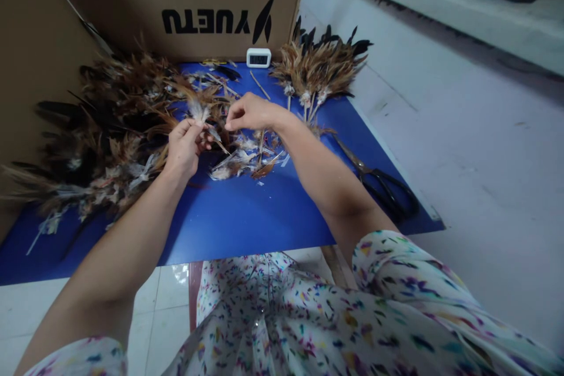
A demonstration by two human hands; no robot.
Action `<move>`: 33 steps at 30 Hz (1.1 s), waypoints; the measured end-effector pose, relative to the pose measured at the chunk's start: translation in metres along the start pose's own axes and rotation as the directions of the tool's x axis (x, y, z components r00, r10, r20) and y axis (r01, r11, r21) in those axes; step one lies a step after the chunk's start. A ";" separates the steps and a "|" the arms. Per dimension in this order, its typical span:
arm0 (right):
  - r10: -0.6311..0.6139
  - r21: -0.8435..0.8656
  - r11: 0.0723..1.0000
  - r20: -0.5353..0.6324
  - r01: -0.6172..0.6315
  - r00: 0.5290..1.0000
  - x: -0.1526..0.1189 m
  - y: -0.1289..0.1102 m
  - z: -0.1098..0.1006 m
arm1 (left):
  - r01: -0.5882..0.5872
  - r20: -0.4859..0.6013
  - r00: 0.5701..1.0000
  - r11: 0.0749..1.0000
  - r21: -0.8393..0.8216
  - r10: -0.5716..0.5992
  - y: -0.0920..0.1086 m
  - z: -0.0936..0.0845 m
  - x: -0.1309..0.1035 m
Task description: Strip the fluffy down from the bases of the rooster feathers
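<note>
My left hand [187, 144] pinches a small bunch of brown and whitish feathers [199, 108] over the middle of the blue table; its pale stem end points down to the right. To the right of it, my right hand [247, 113] is closed, thumb against the fingers; whatever it holds, if anything, is too small to make out. Loose white fluff and feather scraps [233, 165] lie on the table just below both hands. A large heap of brown and black feathers [110, 129] spreads along the left side, beside my left hand.
Tied feather bunches [319, 67] on sticks lie at the back right. Black-handled scissors [388, 188] rest near the right edge of the blue table [247, 217]. A small white digital clock [258, 58] stands before a big cardboard box [132, 0]. A wall is on the right.
</note>
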State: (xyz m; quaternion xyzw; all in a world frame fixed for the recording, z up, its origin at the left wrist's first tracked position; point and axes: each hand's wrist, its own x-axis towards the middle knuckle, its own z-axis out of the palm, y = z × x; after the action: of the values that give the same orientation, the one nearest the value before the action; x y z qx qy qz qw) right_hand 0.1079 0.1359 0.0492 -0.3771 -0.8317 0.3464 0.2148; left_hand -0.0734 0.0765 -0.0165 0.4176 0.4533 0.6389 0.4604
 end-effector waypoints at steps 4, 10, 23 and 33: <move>-0.040 -0.030 0.999 0.152 0.045 0.988 0.000 -0.007 0.016 | -0.003 -0.009 1.000 1.000 -0.014 0.003 0.001 0.001 0.000; 0.018 0.132 0.990 0.187 -0.043 0.982 0.000 -0.004 0.019 | 0.010 -0.044 0.999 1.000 -0.014 -0.011 -0.001 -0.002 0.003; 0.149 0.214 0.962 0.113 -0.170 0.982 -0.002 -0.004 0.007 | 0.044 -0.099 0.994 0.999 -0.017 -0.045 -0.001 -0.001 0.003; 0.081 0.260 0.953 0.265 -0.152 0.961 -0.002 0.002 0.012 | 0.019 -0.041 0.999 1.000 -0.005 -0.019 -0.001 -0.001 0.001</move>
State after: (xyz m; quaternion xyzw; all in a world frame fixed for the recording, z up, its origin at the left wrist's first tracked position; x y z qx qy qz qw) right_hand 0.1028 0.1303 0.0398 -0.3451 -0.7712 0.5169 0.1376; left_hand -0.0740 0.0778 -0.0176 0.3989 0.4653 0.6440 0.4579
